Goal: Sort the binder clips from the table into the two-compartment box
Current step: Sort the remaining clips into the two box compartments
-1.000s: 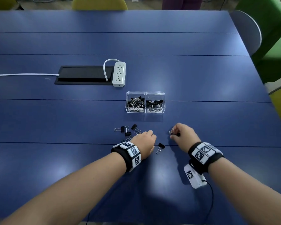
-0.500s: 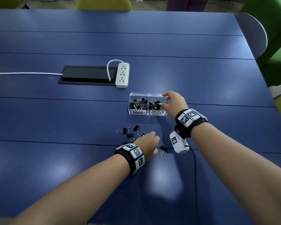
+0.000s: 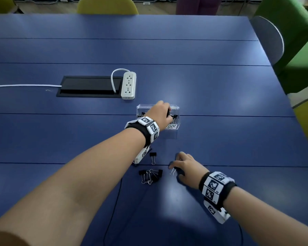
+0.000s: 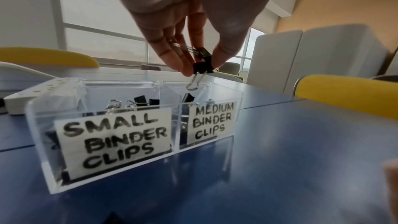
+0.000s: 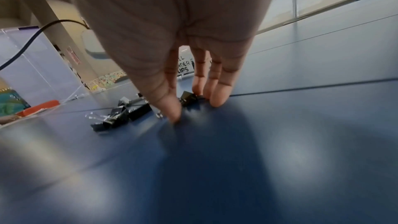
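head: power strip [image 3: 128, 85] behind box [image 3: 174, 108] on worktop [image 3: 220, 139]; loose clips [image 3: 150, 174] near front.
left wrist: left hand [image 4: 193, 23] pinches black clip [image 4: 201, 67] above MEDIUM compartment.
right wrist: right hand [image 5: 183, 40], fingers closing on clip [image 5: 188, 99] on worktop.

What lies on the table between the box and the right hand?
Only bare blue table, seen in the head view. The loose clips lie left of that stretch, beside the right hand.
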The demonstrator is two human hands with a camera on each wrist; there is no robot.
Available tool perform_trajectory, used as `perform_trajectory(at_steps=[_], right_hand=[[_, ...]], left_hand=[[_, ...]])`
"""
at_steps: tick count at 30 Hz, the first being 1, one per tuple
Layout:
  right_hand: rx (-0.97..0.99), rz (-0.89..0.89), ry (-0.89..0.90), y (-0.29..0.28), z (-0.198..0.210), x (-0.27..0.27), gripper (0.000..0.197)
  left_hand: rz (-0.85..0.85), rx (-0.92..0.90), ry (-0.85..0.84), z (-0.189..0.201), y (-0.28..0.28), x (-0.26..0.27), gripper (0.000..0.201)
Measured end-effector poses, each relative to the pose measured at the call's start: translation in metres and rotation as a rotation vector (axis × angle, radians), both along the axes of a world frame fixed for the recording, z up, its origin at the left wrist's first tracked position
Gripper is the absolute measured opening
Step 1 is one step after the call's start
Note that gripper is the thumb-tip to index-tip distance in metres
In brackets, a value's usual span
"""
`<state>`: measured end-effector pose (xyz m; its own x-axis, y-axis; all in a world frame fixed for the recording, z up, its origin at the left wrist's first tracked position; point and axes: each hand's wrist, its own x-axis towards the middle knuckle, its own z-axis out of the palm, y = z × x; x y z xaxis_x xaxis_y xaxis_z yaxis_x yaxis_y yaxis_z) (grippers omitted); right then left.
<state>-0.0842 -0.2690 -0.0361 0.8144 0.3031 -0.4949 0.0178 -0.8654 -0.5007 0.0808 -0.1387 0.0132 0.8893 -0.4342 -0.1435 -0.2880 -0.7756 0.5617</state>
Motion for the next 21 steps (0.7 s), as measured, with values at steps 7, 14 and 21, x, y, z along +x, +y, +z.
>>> perform_trajectory(at_steps=[7,14,21], right_hand=[[0.021,-0.087,-0.04,-0.004,0.0,-0.008,0.011],[0.066,-0.084,-0.002,-0.005,-0.002,-0.005,0.034],[0.054,-0.118,-0.077,-0.002,0.002,0.008,0.015]], left_hand=[[-0.118,0.128,-0.093,-0.013,-0.004,0.004,0.034],[0.021,-0.071,-0.102,-0.019,0.034,-0.023,0.025],[0.25,0.006,0.037,-0.045,0.13,-0.079,0.021]])
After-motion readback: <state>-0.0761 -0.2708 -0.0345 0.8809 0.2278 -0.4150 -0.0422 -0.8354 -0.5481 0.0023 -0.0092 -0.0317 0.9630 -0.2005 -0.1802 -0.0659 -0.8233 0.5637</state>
